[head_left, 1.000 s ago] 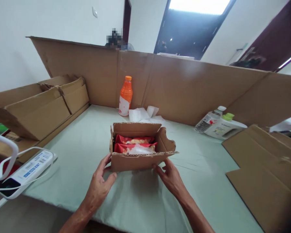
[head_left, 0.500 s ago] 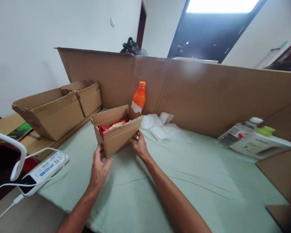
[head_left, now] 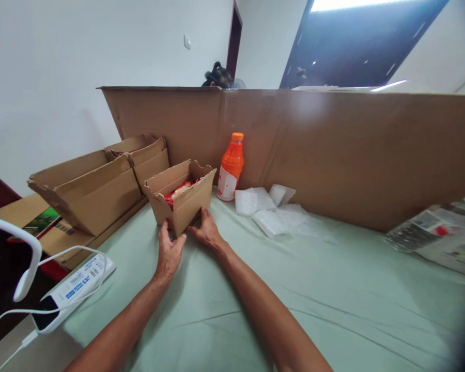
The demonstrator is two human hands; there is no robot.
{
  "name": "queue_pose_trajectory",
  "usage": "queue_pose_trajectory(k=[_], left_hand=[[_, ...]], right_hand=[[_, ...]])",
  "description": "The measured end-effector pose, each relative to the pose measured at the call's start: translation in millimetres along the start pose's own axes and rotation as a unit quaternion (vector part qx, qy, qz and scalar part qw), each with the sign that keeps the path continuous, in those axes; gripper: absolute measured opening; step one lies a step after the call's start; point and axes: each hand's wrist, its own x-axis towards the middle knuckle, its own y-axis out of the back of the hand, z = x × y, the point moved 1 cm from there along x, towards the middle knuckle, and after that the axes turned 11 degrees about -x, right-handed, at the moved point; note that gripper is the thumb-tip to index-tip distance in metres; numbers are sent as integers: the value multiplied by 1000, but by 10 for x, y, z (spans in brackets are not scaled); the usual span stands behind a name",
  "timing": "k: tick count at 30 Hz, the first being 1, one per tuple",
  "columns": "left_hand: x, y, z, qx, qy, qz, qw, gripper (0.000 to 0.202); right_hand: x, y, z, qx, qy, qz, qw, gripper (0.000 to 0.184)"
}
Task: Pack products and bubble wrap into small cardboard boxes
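Note:
A small open-topped cardboard box [head_left: 196, 204] stands on the green cloth, with red shiny packets [head_left: 180, 191] inside it. My left hand [head_left: 170, 252] grips its near lower corner, fingers on the left end and thumb at the front. Against the lower part of its long front side, my right hand [head_left: 208, 230] holds with bent fingers; some fingertips are hidden. Just behind the box's right end stands an orange bottle [head_left: 234, 163] with a white label, upright.
Larger cardboard boxes [head_left: 96, 199] stand to the left. A white power bank [head_left: 75, 287] with cables lies at the left edge. Bubble-wrap pieces [head_left: 271, 219] lie right of the bottle. A cardboard wall [head_left: 333, 155] closes off the back; a clear plastic bottle [head_left: 418, 227] lies far right.
Both hands have carried the box back and slightly left, toward the larger boxes, and its tilt has lessened. The bottle's lower part now shows. The view has turned to the right.

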Motion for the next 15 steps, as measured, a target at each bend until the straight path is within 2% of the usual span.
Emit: queue_pose_trajectory(k=[8,11,15], left_hand=[[760,-57,-316,67,-1,37,997,58],[869,-49,-395,90,-11,33,995,58],[854,-55,-450,112,-27,5,993,59]], right_hand=[[345,-234,-269,-58,-50,-36,996,85],[540,-311,-255,-70,-65,-40,995,87],[756,-369,-208,-96,-74,-45,992,91]])
